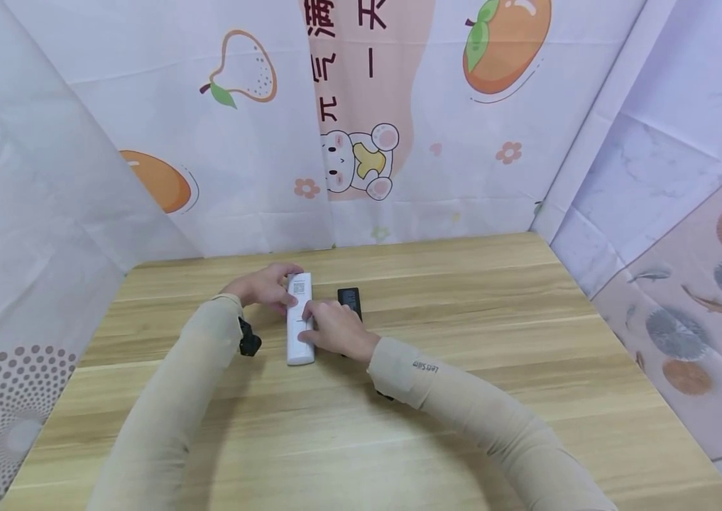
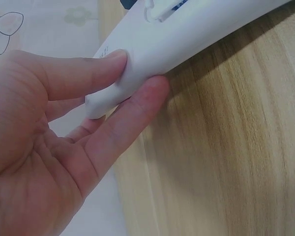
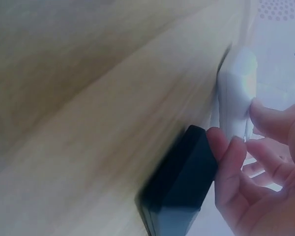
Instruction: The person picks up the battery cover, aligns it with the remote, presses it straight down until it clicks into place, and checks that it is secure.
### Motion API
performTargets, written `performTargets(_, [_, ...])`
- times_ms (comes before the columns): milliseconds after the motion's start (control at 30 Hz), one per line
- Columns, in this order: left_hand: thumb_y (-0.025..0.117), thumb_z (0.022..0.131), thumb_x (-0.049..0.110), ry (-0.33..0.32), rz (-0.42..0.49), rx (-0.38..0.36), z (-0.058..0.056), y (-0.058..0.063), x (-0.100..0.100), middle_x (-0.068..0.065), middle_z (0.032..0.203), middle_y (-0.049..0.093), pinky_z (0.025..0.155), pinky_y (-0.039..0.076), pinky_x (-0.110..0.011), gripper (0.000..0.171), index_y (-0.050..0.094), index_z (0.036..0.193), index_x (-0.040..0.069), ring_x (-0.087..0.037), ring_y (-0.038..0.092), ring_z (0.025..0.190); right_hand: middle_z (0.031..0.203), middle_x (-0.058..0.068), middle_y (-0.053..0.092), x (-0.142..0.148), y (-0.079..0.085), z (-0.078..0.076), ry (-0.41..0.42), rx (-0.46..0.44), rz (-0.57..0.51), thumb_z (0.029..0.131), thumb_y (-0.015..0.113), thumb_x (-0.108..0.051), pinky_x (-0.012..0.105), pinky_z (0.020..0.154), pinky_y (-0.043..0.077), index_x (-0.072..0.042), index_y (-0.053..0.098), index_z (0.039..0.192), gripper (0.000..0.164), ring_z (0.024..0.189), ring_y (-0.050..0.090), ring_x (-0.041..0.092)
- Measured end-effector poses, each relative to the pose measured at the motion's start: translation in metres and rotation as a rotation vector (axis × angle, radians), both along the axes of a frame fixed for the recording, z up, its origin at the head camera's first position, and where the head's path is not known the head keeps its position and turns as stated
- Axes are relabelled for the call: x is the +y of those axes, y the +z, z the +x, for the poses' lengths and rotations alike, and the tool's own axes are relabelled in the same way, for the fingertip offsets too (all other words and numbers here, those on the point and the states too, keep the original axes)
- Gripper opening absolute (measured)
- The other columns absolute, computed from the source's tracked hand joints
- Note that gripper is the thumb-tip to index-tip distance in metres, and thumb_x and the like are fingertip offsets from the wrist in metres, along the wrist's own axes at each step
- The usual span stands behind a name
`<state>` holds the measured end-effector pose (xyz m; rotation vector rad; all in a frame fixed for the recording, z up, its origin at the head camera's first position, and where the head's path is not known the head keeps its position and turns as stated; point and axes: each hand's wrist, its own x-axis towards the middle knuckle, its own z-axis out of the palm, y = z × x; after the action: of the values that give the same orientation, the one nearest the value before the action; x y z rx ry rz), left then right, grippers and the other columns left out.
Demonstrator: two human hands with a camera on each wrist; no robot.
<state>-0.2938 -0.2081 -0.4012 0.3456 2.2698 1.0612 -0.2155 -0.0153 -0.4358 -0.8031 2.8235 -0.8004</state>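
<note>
A long white remote control (image 1: 300, 353) lies back side up, with a printed label and a square code near its far end. My left hand (image 1: 267, 284) grips that far end from the left, thumb on top and fingers along the side. In the left wrist view, the back of the remote (image 2: 201, 37) has an opening with a white piece (image 2: 161, 10) and a bit of blue in it. My right hand (image 1: 337, 328) holds the middle of the remote from the right, thumb and fingers bent at the opening.
A black remote-like device (image 1: 349, 298) lies just right of the white remote, partly behind my right hand; the right fingers come close to it in the right wrist view. The wooden table (image 1: 463, 305) ends at a printed curtain (image 1: 258, 170) behind.
</note>
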Motion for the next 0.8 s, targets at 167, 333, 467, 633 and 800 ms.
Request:
performTargets(167, [0.063, 0.092, -0.009, -0.005, 0.003, 0.006, 0.0004, -0.0002, 0.0000, -0.030, 0.140, 0.039, 0.085, 0.060, -0.044, 0.073, 0.027, 0.155, -0.004, -0.041, 0.056, 0.116, 0.090, -0.002, 0.067, 0.0018, -0.0005, -0.0042, 0.009, -0.059, -0.054, 0.092, 0.078, -0.025, 0.020, 0.058, 0.046, -0.010, 0.069, 0.107, 0.024, 0.070, 0.057, 0.009])
performTargets(333, [0.063, 0.092, -0.008, -0.009, 0.003, 0.011, -0.0014, -0.0007, -0.0005, -0.030, 0.142, 0.038, 0.083, 0.061, -0.041, 0.073, 0.027, 0.155, -0.004, -0.042, 0.056, 0.117, 0.093, -0.001, 0.069, 0.0021, 0.0005, -0.0081, -0.001, -0.107, -0.085, 0.092, 0.077, -0.021, 0.022, 0.064, 0.048, -0.011, 0.068, 0.103, 0.017, 0.076, 0.059, 0.010])
performTargets(467, [0.064, 0.092, -0.007, -0.008, -0.001, 0.006, -0.0027, -0.0007, -0.0007, -0.029, 0.144, 0.037, 0.084, 0.061, -0.042, 0.073, 0.027, 0.155, -0.004, -0.042, 0.054, 0.119, 0.091, -0.002, 0.068, 0.0016, 0.0015, -0.0091, -0.009, -0.129, -0.082, 0.092, 0.077, -0.021, 0.022, 0.063, 0.048, -0.011, 0.068, 0.102, 0.017, 0.074, 0.059, 0.010])
performTargets(633, [0.064, 0.092, -0.007, -0.012, -0.005, 0.006, -0.0040, -0.0021, -0.0009, -0.030, 0.144, 0.036, 0.085, 0.060, -0.043, 0.073, 0.028, 0.155, -0.004, -0.042, 0.053, 0.120, 0.088, -0.003, 0.066, 0.0011, 0.0040, -0.0090, -0.011, -0.141, -0.068, 0.093, 0.077, -0.022, 0.022, 0.060, 0.047, -0.011, 0.067, 0.103, 0.018, 0.070, 0.058, 0.010])
performTargets(800, [0.063, 0.091, -0.008, -0.007, -0.013, 0.012, -0.0032, -0.0010, 0.0008, -0.030, 0.144, 0.036, 0.085, 0.060, -0.044, 0.072, 0.029, 0.155, -0.003, -0.043, 0.052, 0.121, 0.085, -0.004, 0.065, 0.0005, 0.0043, -0.0096, -0.017, -0.149, -0.057, 0.093, 0.077, -0.023, 0.022, 0.060, 0.047, -0.011, 0.067, 0.103, 0.018, 0.070, 0.057, 0.010])
